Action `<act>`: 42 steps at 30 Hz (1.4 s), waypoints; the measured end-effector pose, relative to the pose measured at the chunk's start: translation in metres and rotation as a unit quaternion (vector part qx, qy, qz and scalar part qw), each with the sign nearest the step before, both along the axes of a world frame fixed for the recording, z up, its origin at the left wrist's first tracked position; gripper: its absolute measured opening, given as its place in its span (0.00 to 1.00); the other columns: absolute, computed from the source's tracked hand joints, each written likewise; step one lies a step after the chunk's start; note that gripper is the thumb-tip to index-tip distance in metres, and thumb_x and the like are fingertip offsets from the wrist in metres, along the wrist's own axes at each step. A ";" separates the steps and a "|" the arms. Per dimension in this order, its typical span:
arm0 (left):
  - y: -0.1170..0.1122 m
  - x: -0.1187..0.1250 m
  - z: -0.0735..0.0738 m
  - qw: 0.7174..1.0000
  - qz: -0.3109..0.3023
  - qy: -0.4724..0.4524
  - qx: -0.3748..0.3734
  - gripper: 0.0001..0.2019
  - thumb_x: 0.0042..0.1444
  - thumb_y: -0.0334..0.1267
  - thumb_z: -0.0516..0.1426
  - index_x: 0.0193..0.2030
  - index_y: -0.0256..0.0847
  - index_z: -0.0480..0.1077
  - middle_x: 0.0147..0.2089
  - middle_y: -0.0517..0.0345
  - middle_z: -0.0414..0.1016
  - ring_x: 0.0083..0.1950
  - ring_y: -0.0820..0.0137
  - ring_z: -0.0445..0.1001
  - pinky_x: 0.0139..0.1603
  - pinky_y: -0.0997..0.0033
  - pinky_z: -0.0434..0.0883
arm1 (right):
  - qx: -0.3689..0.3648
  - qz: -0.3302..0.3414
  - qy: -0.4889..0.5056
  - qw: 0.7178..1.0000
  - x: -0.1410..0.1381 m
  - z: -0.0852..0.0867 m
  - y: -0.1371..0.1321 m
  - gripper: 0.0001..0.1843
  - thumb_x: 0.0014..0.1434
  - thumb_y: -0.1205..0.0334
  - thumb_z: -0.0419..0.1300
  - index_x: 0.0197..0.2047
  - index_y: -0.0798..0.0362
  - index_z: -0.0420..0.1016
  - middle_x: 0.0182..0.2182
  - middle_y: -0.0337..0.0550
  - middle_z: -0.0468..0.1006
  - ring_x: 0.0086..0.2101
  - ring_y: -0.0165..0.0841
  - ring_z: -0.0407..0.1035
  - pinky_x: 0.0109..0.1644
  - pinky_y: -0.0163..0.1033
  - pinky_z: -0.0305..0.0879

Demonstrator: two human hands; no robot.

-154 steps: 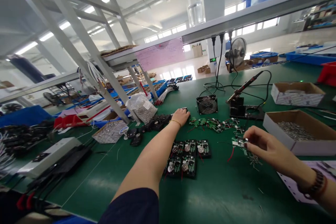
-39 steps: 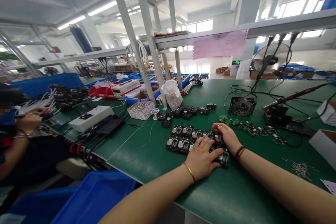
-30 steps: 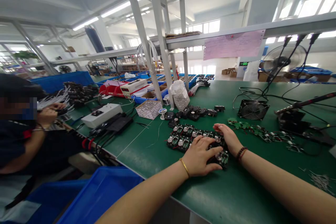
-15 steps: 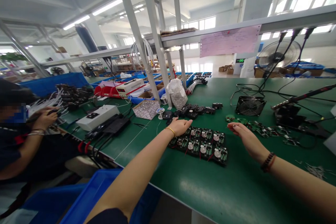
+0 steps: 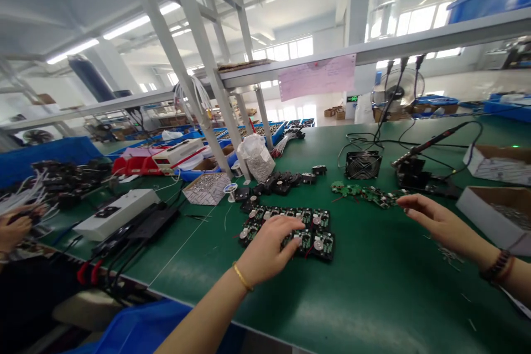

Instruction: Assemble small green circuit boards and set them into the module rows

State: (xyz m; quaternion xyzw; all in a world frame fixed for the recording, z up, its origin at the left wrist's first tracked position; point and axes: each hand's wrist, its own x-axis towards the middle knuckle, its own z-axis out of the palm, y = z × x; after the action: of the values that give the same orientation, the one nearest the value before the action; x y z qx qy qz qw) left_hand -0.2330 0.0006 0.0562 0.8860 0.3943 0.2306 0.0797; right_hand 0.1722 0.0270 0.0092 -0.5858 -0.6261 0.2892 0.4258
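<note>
My left hand (image 5: 269, 249), with a gold bangle at the wrist, rests with spread fingers on a block of several black circuit-board assemblies (image 5: 321, 232) laid side by side on the green bench (image 5: 373, 298). My right hand (image 5: 435, 220), a bead bracelet at its wrist, hovers open and empty above the bench at the right, its fingertips close to a row of loose green circuit boards (image 5: 365, 192).
A small black fan (image 5: 363, 165) and a soldering iron on its stand (image 5: 415, 163) sit behind. Cardboard boxes (image 5: 489, 210) stand right. Black modules (image 5: 282, 182), a parts bag (image 5: 258, 157), a white unit (image 5: 116, 213) and another person's hand (image 5: 14, 229) lie left.
My left hand came back from the far left of the block and now lies on its middle. My right hand moved further right. The view swung right.
</note>
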 end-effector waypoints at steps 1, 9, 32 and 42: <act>-0.007 0.006 0.000 1.000 -0.013 0.008 -0.005 0.12 0.65 0.35 0.53 0.54 0.44 0.71 0.54 0.55 0.74 0.57 0.65 0.71 0.67 0.59 0.62 | -0.001 -0.002 -0.017 1.000 0.010 0.000 -0.002 0.27 0.47 0.38 0.60 0.44 0.48 0.75 0.44 0.51 0.78 0.47 0.51 0.72 0.56 0.57 0.68; 0.021 0.073 0.006 0.993 -0.052 0.107 0.021 0.12 0.65 0.32 0.55 0.53 0.44 0.72 0.51 0.56 0.76 0.53 0.64 0.73 0.65 0.58 0.63 | 0.038 -0.031 -0.049 0.998 0.049 -0.012 -0.009 0.25 0.53 0.40 0.56 0.45 0.49 0.73 0.44 0.52 0.78 0.44 0.49 0.73 0.49 0.55 0.73; 0.174 0.196 0.000 0.945 0.160 0.284 0.019 0.10 0.69 0.32 0.53 0.54 0.35 0.69 0.51 0.50 0.72 0.55 0.60 0.70 0.58 0.54 0.67 | 0.103 0.048 -0.048 0.992 0.064 -0.040 -0.018 0.19 0.64 0.49 0.51 0.52 0.51 0.69 0.50 0.52 0.72 0.52 0.46 0.68 0.58 0.54 0.67; 0.168 0.183 -0.004 0.937 0.173 0.300 -0.054 0.24 0.60 0.25 0.59 0.63 0.40 0.65 0.59 0.43 0.65 0.59 0.52 0.68 0.59 0.50 0.67 | 0.097 0.083 -0.047 0.991 0.053 -0.038 -0.024 0.18 0.64 0.52 0.50 0.52 0.51 0.69 0.50 0.52 0.71 0.51 0.44 0.68 0.58 0.54 0.66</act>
State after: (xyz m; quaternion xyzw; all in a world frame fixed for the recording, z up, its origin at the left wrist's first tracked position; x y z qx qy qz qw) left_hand -0.0495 0.1689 0.0517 0.8267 0.5586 -0.0573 -0.0357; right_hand 0.2256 0.0030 -0.0283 -0.5010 -0.7169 0.2334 0.4250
